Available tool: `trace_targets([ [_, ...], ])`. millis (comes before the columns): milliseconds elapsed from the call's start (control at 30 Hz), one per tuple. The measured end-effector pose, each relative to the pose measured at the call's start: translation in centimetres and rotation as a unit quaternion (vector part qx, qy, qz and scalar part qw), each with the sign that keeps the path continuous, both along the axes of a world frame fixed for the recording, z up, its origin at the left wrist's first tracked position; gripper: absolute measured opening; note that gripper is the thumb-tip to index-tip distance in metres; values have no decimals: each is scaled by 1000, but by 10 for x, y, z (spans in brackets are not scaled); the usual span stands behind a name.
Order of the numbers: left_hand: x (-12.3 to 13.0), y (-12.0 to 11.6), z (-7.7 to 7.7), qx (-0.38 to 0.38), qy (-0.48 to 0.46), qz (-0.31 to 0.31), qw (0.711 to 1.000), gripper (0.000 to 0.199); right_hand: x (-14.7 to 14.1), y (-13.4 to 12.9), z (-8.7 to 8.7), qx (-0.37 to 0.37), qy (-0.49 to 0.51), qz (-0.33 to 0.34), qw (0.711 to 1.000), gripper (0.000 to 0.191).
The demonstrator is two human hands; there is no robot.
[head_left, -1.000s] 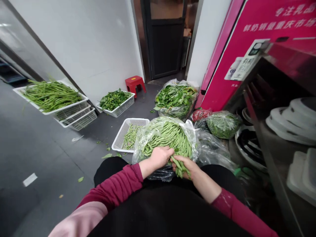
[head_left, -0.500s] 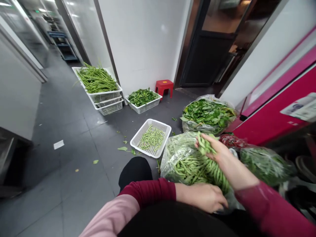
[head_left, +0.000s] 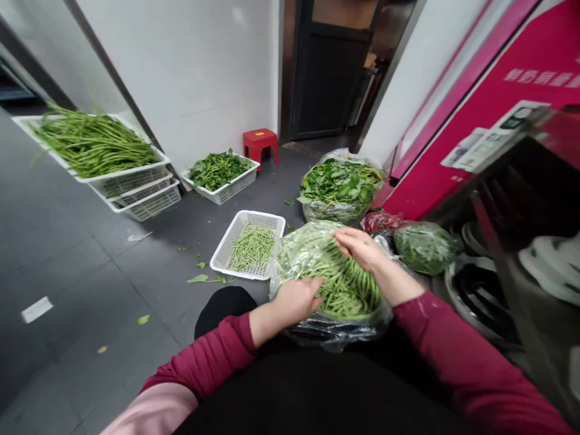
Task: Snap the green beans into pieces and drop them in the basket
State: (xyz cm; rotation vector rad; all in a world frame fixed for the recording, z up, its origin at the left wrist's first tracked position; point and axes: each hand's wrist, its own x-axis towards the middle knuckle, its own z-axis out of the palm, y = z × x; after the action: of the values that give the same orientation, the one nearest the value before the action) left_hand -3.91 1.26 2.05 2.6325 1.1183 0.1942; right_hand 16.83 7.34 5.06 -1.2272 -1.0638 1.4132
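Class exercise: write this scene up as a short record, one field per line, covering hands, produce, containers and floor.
Left hand: at the near left of the green beans; grip unclear
Right hand: over their far side; grip unclear
Plastic bag: open, holding the beans
White basket: left of the bag, holding short bean pieces
Leafy greens: bagged, beyond the beans
Floor: dark, with loose leaves

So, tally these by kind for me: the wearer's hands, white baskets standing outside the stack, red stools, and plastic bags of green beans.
Hands, left hand and right hand: 2
Unstacked white baskets, bean basket and leafy basket: 2
Red stool: 1
Green-bean bag: 1
Total: 6
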Motion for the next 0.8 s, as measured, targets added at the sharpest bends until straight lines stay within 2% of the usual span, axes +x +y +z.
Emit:
trace_targets([
  [100,5,6,7,6,16,-59,998,23,24,-68,-26,-101,62,-12,993,24],
  [167,14,4,21,11,-32,-82,996,25,23,-103,-37,-176,120,7,977,24],
  [233,27,-5,39,22,-93,-112,989,27,11,-126,-38,-246,194,50,948,26],
  [300,40,-21,57,31,-125,-161,979,28,-3,-138,-33,-272,280,85,917,32],
  [400,54,-46,68,36,-134,-197,971,30,-14,-144,-23,-232,355,44,904,33],
  [500,57,-58,60,17,-188,-162,969,30,-9,-146,-18,-178,364,-28,914,26],
  [600,56,-56,48,-19,-267,-74,961,22,-2,-149,-19,-132,346,-57,927,25],
  [667,56,-51,45,-47,-300,-40,952,15,-1,-150,-20,-113,331,-72,934,25],
  [733,55,-47,46,-79,-315,-44,945,16,-4,-150,-19,-98,311,-84,942,27],
  [800,54,-45,48,-130,-299,-86,942,17,-8,-148,-17,-74,272,-84,956,28],
])
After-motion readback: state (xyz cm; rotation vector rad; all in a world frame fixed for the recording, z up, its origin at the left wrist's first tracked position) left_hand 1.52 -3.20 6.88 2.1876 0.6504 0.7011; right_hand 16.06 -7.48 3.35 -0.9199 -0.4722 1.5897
